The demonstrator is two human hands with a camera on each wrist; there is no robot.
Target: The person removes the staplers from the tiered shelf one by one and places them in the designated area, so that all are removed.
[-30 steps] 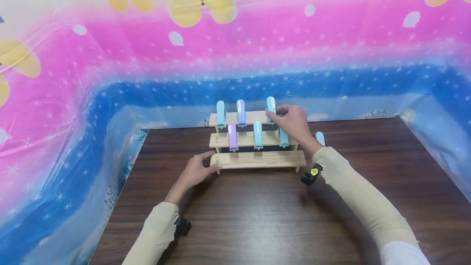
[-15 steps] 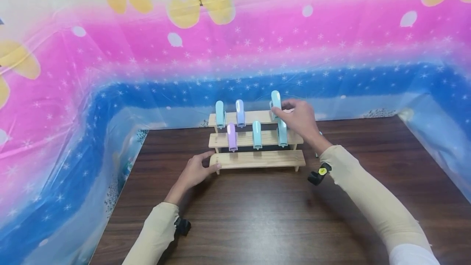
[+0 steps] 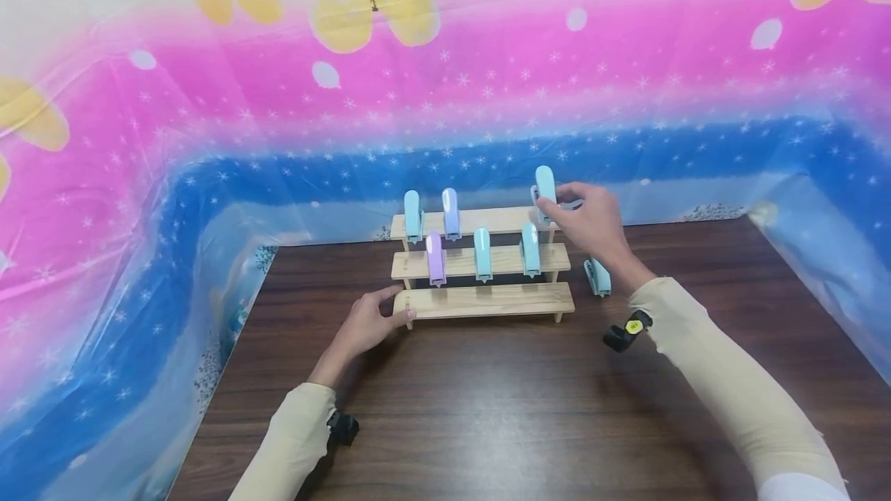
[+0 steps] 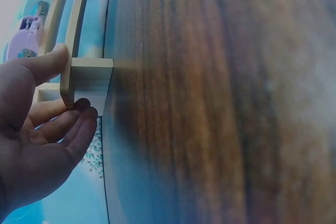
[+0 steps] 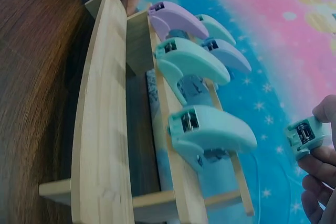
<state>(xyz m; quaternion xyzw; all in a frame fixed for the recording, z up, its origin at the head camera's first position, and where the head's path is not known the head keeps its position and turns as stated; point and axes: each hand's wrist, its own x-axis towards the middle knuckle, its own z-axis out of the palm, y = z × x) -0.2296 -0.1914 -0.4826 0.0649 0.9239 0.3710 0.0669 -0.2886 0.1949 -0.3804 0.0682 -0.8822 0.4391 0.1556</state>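
A three-step wooden display rack (image 3: 490,300) stands on the table. My left hand (image 3: 369,323) grips the left end of its lowest step, thumb on top and fingers (image 4: 79,129) underneath. My right hand (image 3: 592,223) pinches a mint green stapler (image 3: 546,185) over the right end of the top step; its rear end faces the right wrist view. Left on that step are a mint stapler (image 3: 413,215) and a periwinkle one. The middle step bears a lilac stapler (image 3: 435,257) and two mint ones, the nearer large in the right wrist view (image 5: 215,129). The bottom step is bare.
Another mint stapler (image 3: 597,277) sits on the dark wood table (image 3: 473,408), right of the rack and close by my right forearm. A printed pink and blue cloth (image 3: 487,99) hangs behind the table and along its sides.
My right hand has lifted the mint stapler from the top step and carried it right. The stapler on the table, earlier partly covered by my forearm, now shows. My left hand keeps its hold.
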